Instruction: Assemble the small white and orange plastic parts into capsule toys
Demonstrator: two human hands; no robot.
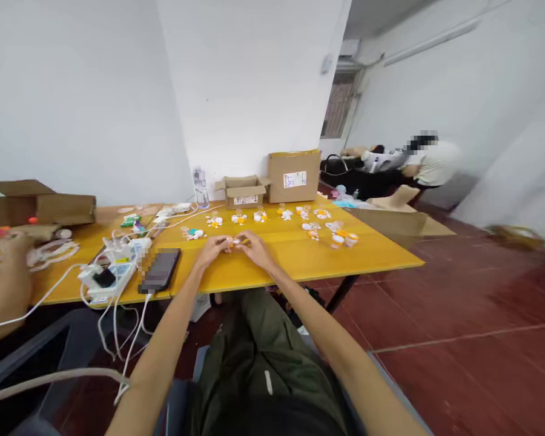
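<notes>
Just over the front part of the yellow table [263, 260], my left hand [210, 251] and my right hand [253, 249] face each other with fingers pinched. Between them is a small white and orange plastic piece [230, 243], gripped from both sides; its exact kind is too small to make out. Beyond my hands lie little piles of white and orange parts [215, 222] with clear cups. A pile with a teal part [193, 232] sits nearest my left hand. Off to the right stand orange and white capsule-like cups [337, 241].
Left of me are a phone [161, 270], a power strip [129, 266] and trailing white cables. A small open carton [244, 192], a larger box [294, 177] and a bottle [200, 188] stand at the back. Another person's arm [11, 272] reaches in at far left; someone sits far right.
</notes>
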